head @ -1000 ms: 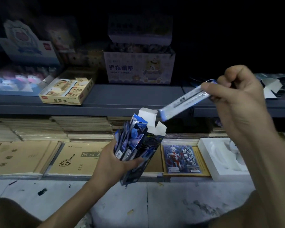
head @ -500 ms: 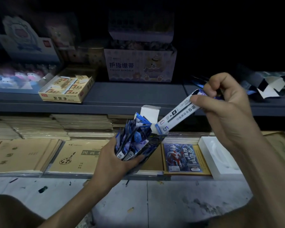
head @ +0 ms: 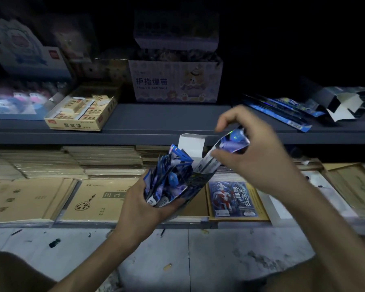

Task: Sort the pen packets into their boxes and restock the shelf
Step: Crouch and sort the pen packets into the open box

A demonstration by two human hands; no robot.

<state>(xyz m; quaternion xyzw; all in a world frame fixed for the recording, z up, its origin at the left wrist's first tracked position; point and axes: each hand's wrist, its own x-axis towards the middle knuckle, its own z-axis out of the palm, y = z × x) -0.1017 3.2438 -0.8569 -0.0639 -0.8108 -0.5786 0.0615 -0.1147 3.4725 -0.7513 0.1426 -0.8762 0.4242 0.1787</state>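
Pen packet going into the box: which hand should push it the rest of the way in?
Right. The right hand pinches the pen packet by its upper end, with the lower end at the mouth of the box. The left hand is wrapped round the box, holding it.

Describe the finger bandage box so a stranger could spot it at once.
Find the grey shelf above the stacked notebooks. The bandage box stands at its back, right of a flat yellow box. Only it shows a cartoon bear and the words FINGER BANDAGE.
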